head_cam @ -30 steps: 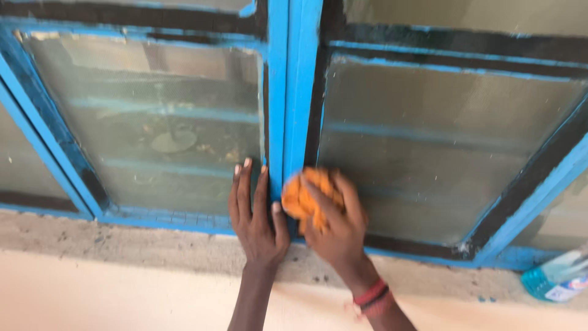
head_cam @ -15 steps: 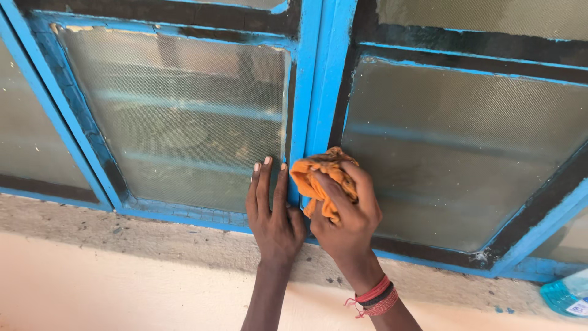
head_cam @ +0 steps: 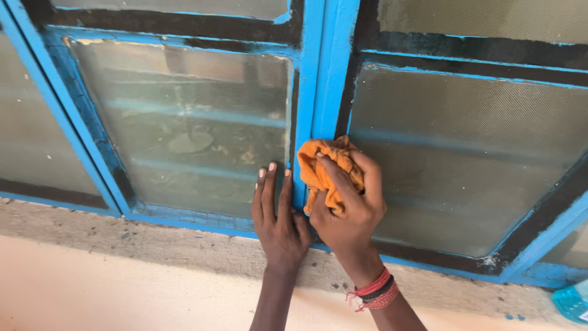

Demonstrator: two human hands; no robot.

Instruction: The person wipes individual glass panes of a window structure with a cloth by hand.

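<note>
The right hand (head_cam: 346,211) is clenched around a crumpled orange cloth rag (head_cam: 324,168), soft and bunched into folds, and presses it against the blue-painted vertical frame post (head_cam: 324,73) at the middle of the window. The rag sits low on the post, where the post's right edge meets the right pane of frosted, finely textured glass (head_cam: 471,153); index and middle fingers lie over the top of the bundle, the thumb under it. Around the right wrist is a stack of red and black thread bracelets (head_cam: 375,291).

The left hand (head_cam: 278,220) holds nothing: it lies flat and open, fingers straight and close together, with fingertips on the left pane of cloudy, smeared glass (head_cam: 184,129) and its thumb side against the post, just beside the right hand. The two hands touch at the base of the thumbs.

The paint on the frame is chipped and uneven, with dark bare strips (head_cam: 465,46) showing along the pane edges. Under the window runs a rough, speckled grey concrete sill (head_cam: 122,236), and below it a smooth, pale cream wall (head_cam: 110,288). At the lower right corner, only the edge of a translucent blue plastic bottle (head_cam: 572,303) is visible, resting on the sill well apart from the hands.
</note>
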